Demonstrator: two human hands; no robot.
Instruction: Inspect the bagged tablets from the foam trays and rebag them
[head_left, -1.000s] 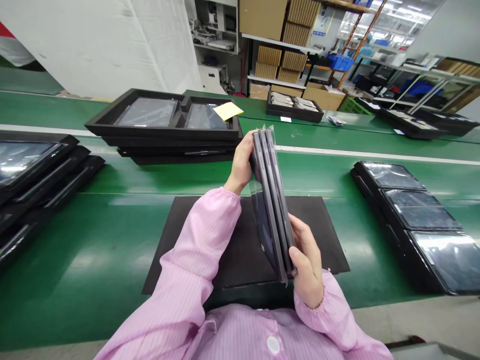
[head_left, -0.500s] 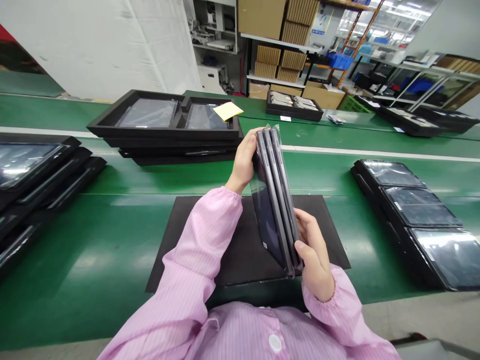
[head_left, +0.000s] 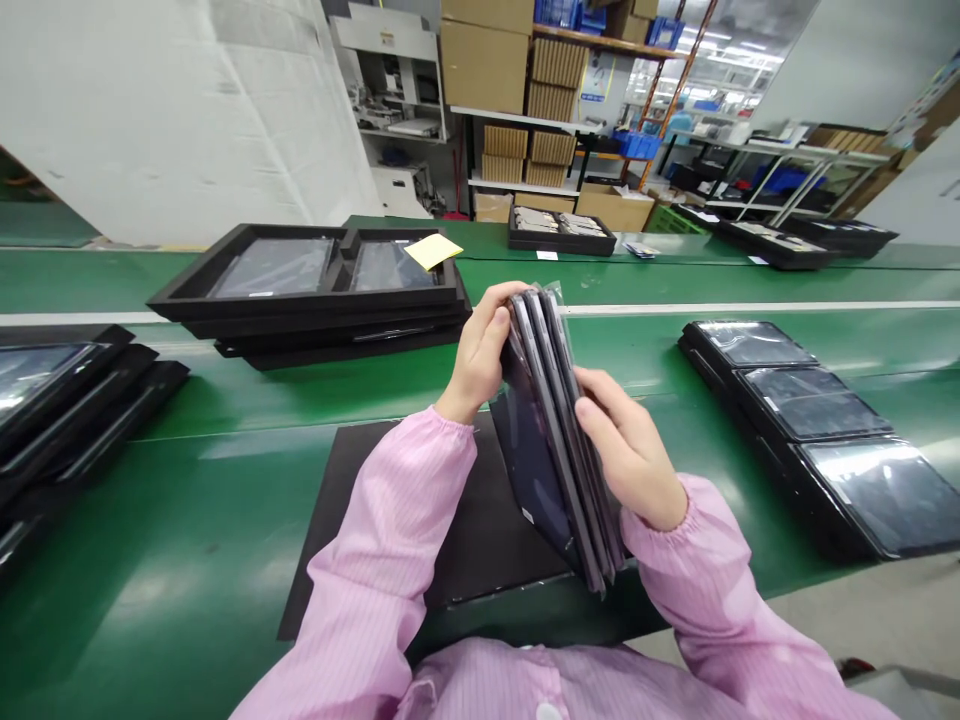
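Left hand (head_left: 477,358) and right hand (head_left: 634,450) grip the wrapped tablets (head_left: 534,468) snugly, fingers closed; black mat (head_left: 360,520) under the grip has none laid flat yet.

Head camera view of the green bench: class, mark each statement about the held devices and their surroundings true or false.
1. The left hand grips the far end of the flat devices. True.
2. The yellow paper lies on the black mat. False: it lies on the stack of black trays.
3. The flat devices are held on edge, side by side. True.
4. The right hand touches nothing. False: it holds the flat devices.
5. Three screens lie in a row at the right. True.
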